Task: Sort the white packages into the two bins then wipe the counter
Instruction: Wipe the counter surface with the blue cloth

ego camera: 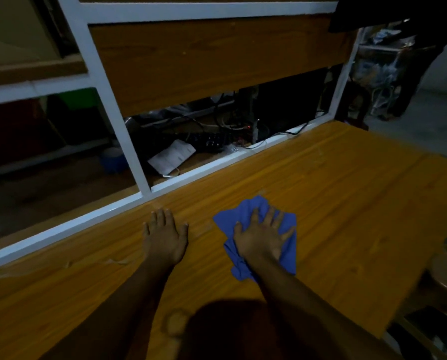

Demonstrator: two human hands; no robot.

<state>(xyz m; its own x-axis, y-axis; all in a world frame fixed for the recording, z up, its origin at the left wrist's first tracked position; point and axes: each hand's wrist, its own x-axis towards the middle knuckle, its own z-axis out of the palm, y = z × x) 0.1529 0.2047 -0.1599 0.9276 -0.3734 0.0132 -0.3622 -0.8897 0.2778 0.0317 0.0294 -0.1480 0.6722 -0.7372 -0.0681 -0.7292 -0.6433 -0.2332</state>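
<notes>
Orange-brown wood-grain laminate counter [334, 203] fills the view, and no white packages or bins show anywhere on it — so the sorting looks finished, as far as this view can tell, and the wiping step is in hand. Most of the surface to the right and toward the near edge has yet to show any sign of being covered or not; that cannot be judged from here.

At the left, the left hand [165, 236] lies flat on the bare counter near the white painted frame rail [108, 213] at the back edge, palm down, its fingers [161, 216] straight and close together, holding nothing — apparently bracing.

Just to its right, apart from it, the right hand [262, 239] presses down on the crumpled blue wiping cloth [290, 253], which lies on the counter toward the middle. Its fingers [271, 216] are spread and laid flat over the cloth, pinning it under the palm without closing round it.
</notes>
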